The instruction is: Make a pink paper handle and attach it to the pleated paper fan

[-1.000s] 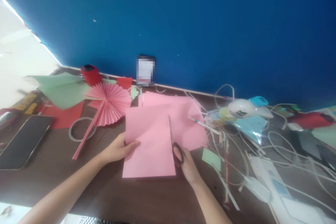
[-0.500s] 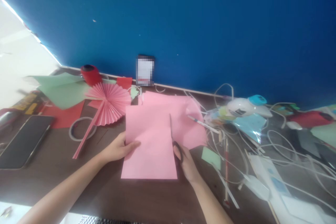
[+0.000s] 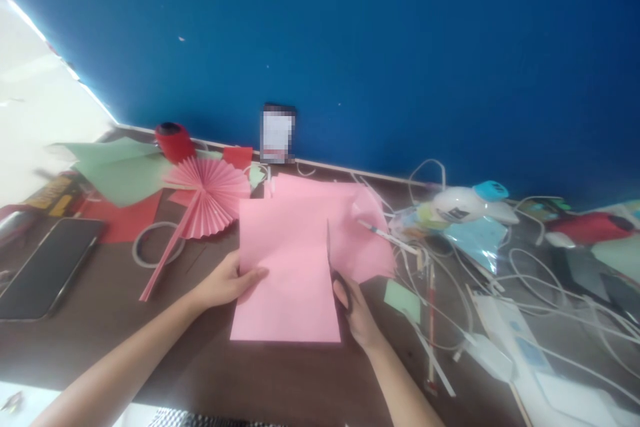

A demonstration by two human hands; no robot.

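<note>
My left hand (image 3: 231,281) grips the left edge of a pink paper sheet (image 3: 285,273), thumb on top and the other fingers underneath. My right hand (image 3: 357,310) has its fingers in the dark handles of a pair of scissors (image 3: 343,288). The blades point away from me and lie along the sheet's right edge. How far apart the blades are I cannot make out. Behind the sheet lies more pink paper (image 3: 363,240), curled at its right side. To the left is a pleated pink paper fan (image 3: 213,197) with a long folded pink handle.
A phone (image 3: 50,267) and a roll of tape (image 3: 157,245) lie at the left. Green paper (image 3: 117,163), red paper (image 3: 131,217) and a red cylinder (image 3: 175,142) sit behind them. At the right are tangled white cables (image 3: 530,280), a glue bottle (image 3: 463,203) and a pencil (image 3: 387,235).
The scissors and my right hand have shifted very slightly to the right. My left hand keeps its grip on the sheet, which has barely moved.
</note>
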